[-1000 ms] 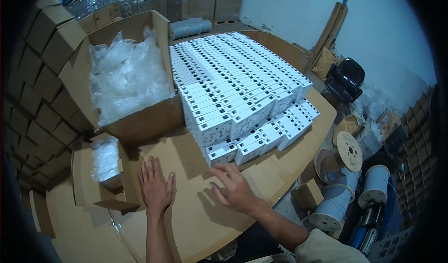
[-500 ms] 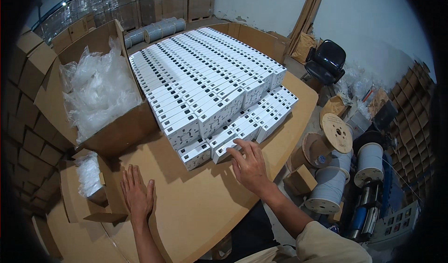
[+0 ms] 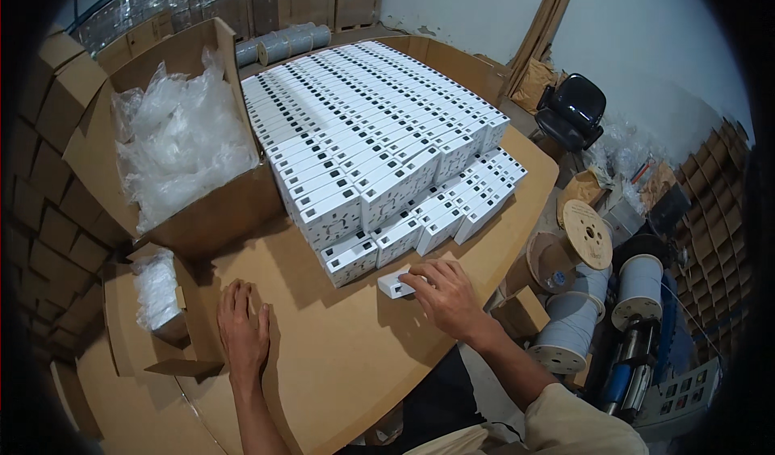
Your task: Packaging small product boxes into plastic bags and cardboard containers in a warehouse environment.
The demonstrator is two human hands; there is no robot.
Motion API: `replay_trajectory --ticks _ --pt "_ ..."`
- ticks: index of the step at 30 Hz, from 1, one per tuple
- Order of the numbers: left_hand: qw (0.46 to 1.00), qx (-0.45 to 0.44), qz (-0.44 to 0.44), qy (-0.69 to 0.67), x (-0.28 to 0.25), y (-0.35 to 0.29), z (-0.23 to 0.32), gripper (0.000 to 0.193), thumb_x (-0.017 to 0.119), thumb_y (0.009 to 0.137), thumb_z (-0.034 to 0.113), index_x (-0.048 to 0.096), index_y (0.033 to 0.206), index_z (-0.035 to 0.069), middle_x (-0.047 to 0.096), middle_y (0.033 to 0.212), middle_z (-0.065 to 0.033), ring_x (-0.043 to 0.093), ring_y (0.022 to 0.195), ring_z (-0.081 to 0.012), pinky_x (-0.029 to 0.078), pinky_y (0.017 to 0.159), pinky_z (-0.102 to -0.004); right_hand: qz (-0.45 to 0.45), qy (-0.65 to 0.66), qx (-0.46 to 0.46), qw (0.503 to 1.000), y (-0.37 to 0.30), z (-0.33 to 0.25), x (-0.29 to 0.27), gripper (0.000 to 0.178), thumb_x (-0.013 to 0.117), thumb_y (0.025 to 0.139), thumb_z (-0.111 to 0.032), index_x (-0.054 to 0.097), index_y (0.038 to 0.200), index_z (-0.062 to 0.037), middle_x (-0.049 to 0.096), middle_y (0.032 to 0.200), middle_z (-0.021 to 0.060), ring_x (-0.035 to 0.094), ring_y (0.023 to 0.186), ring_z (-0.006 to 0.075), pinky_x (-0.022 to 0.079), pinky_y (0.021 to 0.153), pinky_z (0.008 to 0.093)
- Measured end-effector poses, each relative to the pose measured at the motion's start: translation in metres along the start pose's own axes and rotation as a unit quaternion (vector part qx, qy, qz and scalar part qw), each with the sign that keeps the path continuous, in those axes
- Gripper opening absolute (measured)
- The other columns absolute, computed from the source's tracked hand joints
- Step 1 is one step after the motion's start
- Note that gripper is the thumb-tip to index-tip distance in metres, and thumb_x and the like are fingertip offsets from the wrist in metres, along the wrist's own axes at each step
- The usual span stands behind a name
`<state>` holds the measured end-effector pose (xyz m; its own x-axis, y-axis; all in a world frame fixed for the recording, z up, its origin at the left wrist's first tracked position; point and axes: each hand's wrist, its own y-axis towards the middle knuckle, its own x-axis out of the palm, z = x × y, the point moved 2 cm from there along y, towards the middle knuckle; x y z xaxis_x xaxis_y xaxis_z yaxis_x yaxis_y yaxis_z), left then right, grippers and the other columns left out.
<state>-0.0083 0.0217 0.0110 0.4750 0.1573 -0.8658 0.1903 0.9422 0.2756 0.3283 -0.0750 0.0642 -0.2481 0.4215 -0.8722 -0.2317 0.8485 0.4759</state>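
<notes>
Pinching a slim white box in right hand, with fingers closed over the right end and the left end poking out, dark square showing. Holding it just in front of a large tiered stack of matching white boxes, near the right-hand edge of the tabletop; cannot tell any contact with the surface below. Resting left hand palm down on the tabletop, with fingers extended, thumb spread apart, gripping nothing.

Just left of left hand, having a small open cardboard box within reach, with a pack in clear plastic wrap inside. Behind that, facing a large open carton heaped with crumpled clear plastic bags, right beside the stack. At far left, bordered by piled brown cartons; at right, beyond the tabletop, by cable spools, a wooden-flanged reel and, farther back, a black chair.
</notes>
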Motion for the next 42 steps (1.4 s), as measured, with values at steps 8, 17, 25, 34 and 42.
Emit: replay_trajectory --ticks 8,17,25,34,42 --pt "0.901 -0.076 -0.123 -0.41 -0.025 -0.001 0.027 0.024 0.064 0.095 0.011 0.066 0.118 0.002 0.066 0.075 -0.0074 0.062 0.067 -0.0118 0.049 0.062 -0.0283 -0.121 0.155 0.055 0.979 0.041 -0.052 0.01 0.036 0.064 0.092 -0.012 0.059 0.127 -0.013 0.058 0.11 0.0105 0.06 0.103 0.0317 0.053 0.084 0.0429" --pt "0.804 -0.172 -0.136 -0.552 -0.029 -0.002 0.002 0.032 0.049 0.108 0.029 0.065 0.121 0.004 0.069 0.078 -0.0055 0.059 0.058 -0.0077 0.047 0.052 -0.0217 -0.145 0.255 -0.024 0.956 0.11 -0.126 0.065 0.041 0.067 0.086 -0.002 0.06 0.125 -0.0102 0.057 0.11 0.0128 0.056 0.107 0.0336 0.052 0.087 0.0446" --pt "0.797 -0.195 0.101 -0.563 -0.001 0.017 -0.024 0.017 0.057 0.103 0.014 0.06 0.117 0.004 0.067 0.094 -0.0032 0.06 0.08 -0.0063 0.05 0.065 -0.0217 0.036 0.31 -0.047 0.949 0.143 -0.156 0.106 0.037 0.067 0.082 0.004 0.062 0.116 -0.0067 0.052 0.128 0.0203 0.056 0.115 0.0391 0.053 0.091 0.043" --pt "0.802 -0.109 0.183 -0.557 0.011 0.029 -0.027 0.032 0.061 0.097 0.004 0.055 0.129 0.003 0.068 0.113 -0.0131 0.065 0.099 -0.0159 0.054 0.08 -0.0303 0.017 0.683 0.199 0.702 0.144 -0.121 0.191 0.04 0.06 0.09 0.014 0.045 0.123 -0.002 0.053 0.123 0.0107 0.059 0.114 0.0172 0.05 0.095 0.0285" --pt "0.937 -0.102 0.181 -0.282 0.023 0.031 -0.04 0.042 0.064 0.091 0.004 0.054 0.132 -0.002 0.069 0.115 -0.0219 0.07 0.105 -0.033 0.053 0.089 -0.0413 0.009 0.659 0.169 0.733 0.143 -0.111 0.201 0.044 0.059 0.091 0.013 0.042 0.128 -0.0023 0.057 0.12 0.0133 0.06 0.115 0.0186 0.051 0.098 0.0298"
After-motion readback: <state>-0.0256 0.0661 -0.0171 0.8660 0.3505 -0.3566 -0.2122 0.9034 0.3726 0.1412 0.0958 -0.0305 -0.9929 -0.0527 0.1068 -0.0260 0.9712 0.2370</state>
